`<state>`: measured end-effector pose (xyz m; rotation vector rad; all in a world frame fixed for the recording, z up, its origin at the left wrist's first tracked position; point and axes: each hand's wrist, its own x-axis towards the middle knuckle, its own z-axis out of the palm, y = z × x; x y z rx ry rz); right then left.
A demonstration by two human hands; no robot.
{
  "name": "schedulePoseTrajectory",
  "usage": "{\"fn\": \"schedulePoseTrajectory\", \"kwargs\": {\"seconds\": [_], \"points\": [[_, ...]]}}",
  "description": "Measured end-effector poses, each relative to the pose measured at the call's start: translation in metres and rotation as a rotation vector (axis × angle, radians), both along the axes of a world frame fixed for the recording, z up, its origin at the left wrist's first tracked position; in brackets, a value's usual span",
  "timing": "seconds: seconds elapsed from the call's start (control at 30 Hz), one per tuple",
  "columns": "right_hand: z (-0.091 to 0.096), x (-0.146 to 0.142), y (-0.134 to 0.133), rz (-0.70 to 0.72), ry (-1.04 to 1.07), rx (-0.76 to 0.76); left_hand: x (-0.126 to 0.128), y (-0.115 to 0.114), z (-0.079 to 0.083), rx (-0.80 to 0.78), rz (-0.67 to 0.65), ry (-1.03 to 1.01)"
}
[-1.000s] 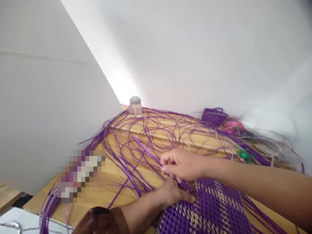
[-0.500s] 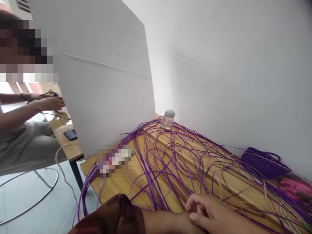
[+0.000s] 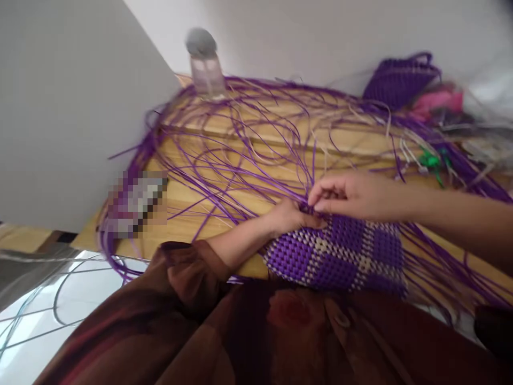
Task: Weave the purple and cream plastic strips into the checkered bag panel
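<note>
A woven purple and white piece [image 3: 339, 256], checked in pattern, lies at the table's front edge against my lap. My left hand [image 3: 289, 216] is closed on its far edge, thumb on top of the weave. Just above, my right hand [image 3: 334, 195] pinches at the same edge, its thumb and fingertips closed around a purple strand there; blur hides the exact grip. Long loose purple strands [image 3: 224, 198] fan out from the weave to the left and away, and more trail from its right side.
A jar with a grey lid [image 3: 208, 72] stands at the back left of the wooden table [image 3: 184, 214]. A purple woven basket [image 3: 401, 83], a pink bundle [image 3: 436, 104] and green ties [image 3: 430, 159] lie at the back right. A pixelated flat item [image 3: 138, 206] rests at left.
My view has swung down and right, bringing the woven piece and my lap into sight. The other person at the left has left the view. Both hands now appear higher in the picture.
</note>
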<state>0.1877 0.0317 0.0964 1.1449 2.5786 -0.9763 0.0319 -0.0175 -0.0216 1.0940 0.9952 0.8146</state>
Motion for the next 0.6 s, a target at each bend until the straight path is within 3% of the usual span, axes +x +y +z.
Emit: {"fn": "schedulePoseTrajectory", "kwargs": {"seconds": [0.1, 0.2, 0.4, 0.5, 0.6], "points": [[-0.001, 0.001, 0.009, -0.048, -0.017, -0.044, -0.002, -0.001, 0.004, -0.036, -0.043, -0.05], [-0.003, -0.003, 0.01, 0.012, -0.045, -0.075, -0.002, -0.004, 0.005, -0.043, -0.027, 0.014], [-0.008, -0.009, 0.005, 0.005, -0.095, 0.049, -0.002, -0.003, 0.003, -0.034, -0.024, 0.059], [-0.008, -0.014, 0.001, 0.076, -0.123, 0.122, -0.003, -0.003, 0.004, -0.083, -0.016, 0.141], [-0.006, -0.024, -0.005, 0.153, -0.188, 0.241, -0.002, -0.003, 0.002, -0.067, -0.016, 0.038]]}}
